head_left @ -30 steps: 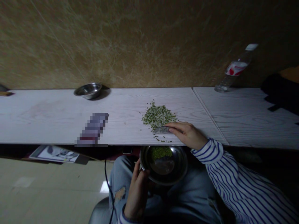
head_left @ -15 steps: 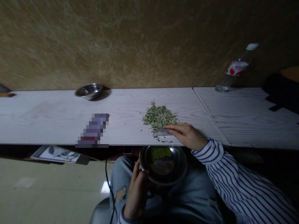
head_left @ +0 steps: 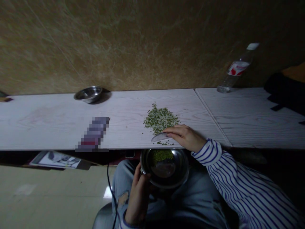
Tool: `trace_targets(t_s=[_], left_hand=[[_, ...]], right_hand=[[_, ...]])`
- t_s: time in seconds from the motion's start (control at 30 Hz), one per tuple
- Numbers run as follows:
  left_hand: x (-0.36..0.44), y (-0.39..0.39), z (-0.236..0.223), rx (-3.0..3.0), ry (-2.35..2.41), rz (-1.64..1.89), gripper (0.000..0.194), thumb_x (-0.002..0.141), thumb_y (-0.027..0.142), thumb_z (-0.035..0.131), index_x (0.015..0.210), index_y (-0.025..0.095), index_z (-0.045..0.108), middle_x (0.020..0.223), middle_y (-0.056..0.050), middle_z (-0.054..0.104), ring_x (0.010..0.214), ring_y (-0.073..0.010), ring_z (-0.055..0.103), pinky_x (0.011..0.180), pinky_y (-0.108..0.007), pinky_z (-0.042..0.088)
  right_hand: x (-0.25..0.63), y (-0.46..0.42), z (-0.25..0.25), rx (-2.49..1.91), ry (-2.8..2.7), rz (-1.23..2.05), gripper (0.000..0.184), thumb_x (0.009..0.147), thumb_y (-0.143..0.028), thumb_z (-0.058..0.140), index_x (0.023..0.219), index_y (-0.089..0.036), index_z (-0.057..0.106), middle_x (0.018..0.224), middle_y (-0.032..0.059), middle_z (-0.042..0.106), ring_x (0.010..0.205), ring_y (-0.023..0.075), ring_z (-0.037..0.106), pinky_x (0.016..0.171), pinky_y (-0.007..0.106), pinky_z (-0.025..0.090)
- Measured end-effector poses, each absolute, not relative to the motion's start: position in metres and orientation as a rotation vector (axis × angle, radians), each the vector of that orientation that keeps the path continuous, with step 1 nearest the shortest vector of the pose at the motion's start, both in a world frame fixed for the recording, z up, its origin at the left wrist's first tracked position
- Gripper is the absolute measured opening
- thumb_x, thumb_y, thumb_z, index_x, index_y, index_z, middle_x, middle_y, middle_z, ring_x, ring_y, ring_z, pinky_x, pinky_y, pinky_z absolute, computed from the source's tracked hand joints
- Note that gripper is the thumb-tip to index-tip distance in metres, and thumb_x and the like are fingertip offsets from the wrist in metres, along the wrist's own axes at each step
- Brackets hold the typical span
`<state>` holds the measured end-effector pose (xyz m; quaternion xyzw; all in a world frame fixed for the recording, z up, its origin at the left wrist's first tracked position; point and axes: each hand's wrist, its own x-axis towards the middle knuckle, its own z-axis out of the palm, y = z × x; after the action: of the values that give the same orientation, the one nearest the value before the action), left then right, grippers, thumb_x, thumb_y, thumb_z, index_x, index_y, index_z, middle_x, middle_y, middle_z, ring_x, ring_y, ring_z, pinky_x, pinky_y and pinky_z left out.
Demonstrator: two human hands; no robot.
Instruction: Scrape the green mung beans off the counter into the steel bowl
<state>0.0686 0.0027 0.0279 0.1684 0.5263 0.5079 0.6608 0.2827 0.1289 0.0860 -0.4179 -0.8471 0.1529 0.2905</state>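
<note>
Thumb and fingers of the right grip (head_left: 186, 136) are clamped together on one end of a thin flat piece (head_left: 159, 137), just beyond the far rim of the large bowl (head_left: 180, 170). The left grip (head_left: 140, 194) is closed on that bowl's near-left edge, thumb at the rim, holding it above the lap (head_left: 197, 194).

Spillage looks the likeliest trouble: a hard sweep could send grains past the bowl's sides, and if the left grip let the bowl tilt or sag, a gap could form between its far rim and the desk (head_left: 126, 117). Whether rim and desk touch is hard to tell. The thin piece, pinched only at its end, might also twist and let grains slip by.

As for the grains, the green pile (head_left: 160, 118) lies on the desk beyond the bowl, immediately past the right grip and the flat piece. A few stray grains (head_left: 164, 143) sit nearer the bowl, and more green grains (head_left: 162, 155) rest inside it, against its far side.
</note>
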Motion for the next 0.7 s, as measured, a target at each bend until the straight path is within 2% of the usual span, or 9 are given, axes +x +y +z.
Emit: trace_targets(t_s=[0.27, 0.47, 0.7], left_hand=[[0.071, 0.005, 0.026, 0.358, 1.168, 1.177, 0.063, 0.072, 0.023, 0.067, 0.134, 0.025, 0.056, 0.126, -0.01, 0.067, 0.112, -0.0307, 0.062, 0.082, -0.038, 0.054], [0.075, 0.005, 0.027, 0.339, 1.156, 1.155, 0.065, 0.074, 0.025, 0.067, 0.138, 0.026, 0.052, 0.131, -0.01, 0.064, 0.118, -0.0318, 0.059, 0.082, -0.039, 0.055], [0.079, 0.004, 0.03, 0.318, 1.099, 1.122, 0.075, 0.076, 0.023, 0.065, 0.147, 0.025, 0.039, 0.135, -0.011, 0.061, 0.119, -0.0307, 0.058, 0.083, -0.037, 0.054]], right_hand=[[0.289, 0.131, 0.085, -0.95, -2.351, 0.475, 0.026, 0.096, -0.027, 0.051, 0.116, -0.027, 0.068, 0.1, 0.0039, 0.074, 0.088, 0.0159, 0.066, 0.083, 0.033, 0.05], [0.296, 0.121, 0.09, -0.904, -2.389, 0.491, 0.025, 0.096, -0.025, 0.051, 0.114, -0.024, 0.069, 0.095, 0.0045, 0.074, 0.086, 0.0159, 0.066, 0.081, 0.032, 0.051], [0.31, 0.107, 0.092, -1.247, -2.183, 0.36, 0.028, 0.095, -0.023, 0.049, 0.115, -0.025, 0.068, 0.107, 0.0046, 0.075, 0.096, 0.0187, 0.069, 0.087, 0.034, 0.053]])
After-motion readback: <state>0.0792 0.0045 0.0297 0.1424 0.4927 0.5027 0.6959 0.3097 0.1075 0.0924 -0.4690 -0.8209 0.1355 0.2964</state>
